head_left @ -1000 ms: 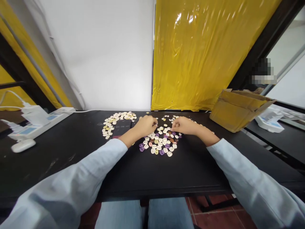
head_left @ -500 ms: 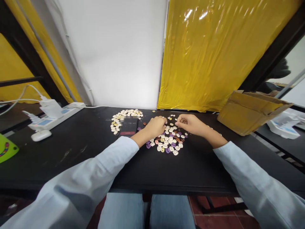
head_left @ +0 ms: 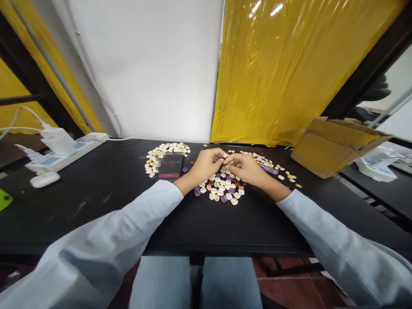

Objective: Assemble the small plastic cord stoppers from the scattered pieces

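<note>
Bright even light; glare on yellow sheet [head_left: 289,73]; edges warped.

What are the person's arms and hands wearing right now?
Both arms are in loose, pale blue long sleeves: left sleeve, right sleeve. The cuffs end at the wrists. The left hand and right hand are bare, with no gloves, and no watch or rings can be made out.

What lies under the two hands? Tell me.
Under the left hand and right hand a pile of small buttons, white, purple, yellow and brown, lies on the black table. The buttons directly beneath the palms are covered and cannot be seen.
</note>
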`<action>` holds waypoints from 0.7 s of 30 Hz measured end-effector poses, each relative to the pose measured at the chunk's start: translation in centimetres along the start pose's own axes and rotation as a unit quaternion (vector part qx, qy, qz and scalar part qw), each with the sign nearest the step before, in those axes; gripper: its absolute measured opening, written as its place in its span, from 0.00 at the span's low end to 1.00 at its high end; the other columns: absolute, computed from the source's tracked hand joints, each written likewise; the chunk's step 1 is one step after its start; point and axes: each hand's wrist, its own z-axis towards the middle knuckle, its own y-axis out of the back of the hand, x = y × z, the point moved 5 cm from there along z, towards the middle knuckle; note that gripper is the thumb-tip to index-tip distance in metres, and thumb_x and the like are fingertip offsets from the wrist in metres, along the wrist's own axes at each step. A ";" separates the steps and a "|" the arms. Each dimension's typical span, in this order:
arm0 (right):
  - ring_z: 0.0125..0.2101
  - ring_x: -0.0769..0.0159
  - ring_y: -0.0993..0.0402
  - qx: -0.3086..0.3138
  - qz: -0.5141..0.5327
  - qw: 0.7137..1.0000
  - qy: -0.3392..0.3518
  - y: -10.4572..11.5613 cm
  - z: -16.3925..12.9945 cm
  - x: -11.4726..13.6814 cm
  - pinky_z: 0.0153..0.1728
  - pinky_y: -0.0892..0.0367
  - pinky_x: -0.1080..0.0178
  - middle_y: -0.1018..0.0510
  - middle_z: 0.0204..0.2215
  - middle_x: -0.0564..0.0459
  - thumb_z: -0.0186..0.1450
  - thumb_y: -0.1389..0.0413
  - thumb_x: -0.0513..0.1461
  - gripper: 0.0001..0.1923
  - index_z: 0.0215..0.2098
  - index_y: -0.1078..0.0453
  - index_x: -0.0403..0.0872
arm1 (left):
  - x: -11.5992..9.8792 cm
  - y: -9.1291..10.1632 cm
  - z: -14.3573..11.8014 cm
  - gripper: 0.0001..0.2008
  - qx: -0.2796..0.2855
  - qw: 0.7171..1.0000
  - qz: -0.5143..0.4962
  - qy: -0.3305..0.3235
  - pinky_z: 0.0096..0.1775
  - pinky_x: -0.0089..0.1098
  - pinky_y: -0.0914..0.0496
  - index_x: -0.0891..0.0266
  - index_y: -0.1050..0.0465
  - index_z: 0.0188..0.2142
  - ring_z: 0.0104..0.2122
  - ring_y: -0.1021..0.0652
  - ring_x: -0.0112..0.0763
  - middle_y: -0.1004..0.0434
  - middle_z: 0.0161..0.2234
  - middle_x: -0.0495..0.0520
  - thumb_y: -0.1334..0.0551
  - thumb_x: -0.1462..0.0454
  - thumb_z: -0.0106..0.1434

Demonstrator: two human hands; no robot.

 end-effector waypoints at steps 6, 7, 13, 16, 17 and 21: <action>0.33 0.63 0.22 -0.045 0.058 0.997 -0.014 0.3 0.1 -0.2 0.38 0.27 0.60 0.18 0.32 0.50 0.57 0.38 0.39 0.07 0.33 0.27 0.46 | 1.2 -0.5 -0.4 0.09 -0.043 0.988 -0.139 0.058 0.40 0.33 0.23 0.66 0.26 0.35 0.36 0.17 0.33 0.17 0.34 0.57 0.38 0.75 0.55; 0.32 0.63 0.22 -0.052 0.059 0.997 -0.017 0.4 0.2 -0.3 0.38 0.27 0.60 0.18 0.32 0.50 0.56 0.38 0.40 0.07 0.33 0.27 0.46 | 1.2 -0.6 -0.5 0.09 -0.045 0.986 -0.149 0.061 0.41 0.33 0.23 0.66 0.26 0.35 0.36 0.17 0.33 0.18 0.34 0.56 0.37 0.76 0.55; 0.32 0.63 0.22 -0.075 0.057 0.995 -0.026 0.9 0.2 -0.8 0.36 0.27 0.59 0.19 0.30 0.50 0.55 0.37 0.41 0.09 0.32 0.27 0.46 | 0.9 -1.0 -0.8 0.11 -0.069 0.982 -0.164 0.066 0.44 0.36 0.23 0.65 0.24 0.36 0.37 0.18 0.33 0.18 0.34 0.55 0.39 0.77 0.55; 0.31 0.62 0.22 -0.075 0.052 0.995 -0.027 1.0 0.2 -1.0 0.36 0.27 0.59 0.19 0.30 0.50 0.55 0.37 0.42 0.09 0.32 0.27 0.46 | 0.5 -1.2 -1.1 0.11 -0.082 0.982 -0.157 0.067 0.45 0.36 0.24 0.65 0.25 0.36 0.38 0.18 0.33 0.18 0.36 0.56 0.40 0.77 0.57; 0.31 0.62 0.22 -0.075 0.049 0.996 -0.026 1.0 0.2 -1.1 0.37 0.27 0.59 0.19 0.30 0.49 0.55 0.36 0.42 0.10 0.32 0.27 0.46 | 0.4 -1.2 -1.2 0.11 -0.084 0.982 -0.154 0.068 0.46 0.36 0.24 0.65 0.25 0.37 0.38 0.18 0.33 0.18 0.36 0.56 0.41 0.77 0.57; 0.31 0.61 0.22 -0.075 0.044 0.996 -0.028 1.0 0.1 -1.1 0.36 0.28 0.58 0.19 0.30 0.49 0.55 0.37 0.42 0.10 0.32 0.27 0.45 | 0.1 -1.3 -1.3 0.11 -0.085 0.982 -0.150 0.078 0.45 0.36 0.24 0.66 0.25 0.36 0.37 0.18 0.33 0.18 0.36 0.57 0.41 0.77 0.58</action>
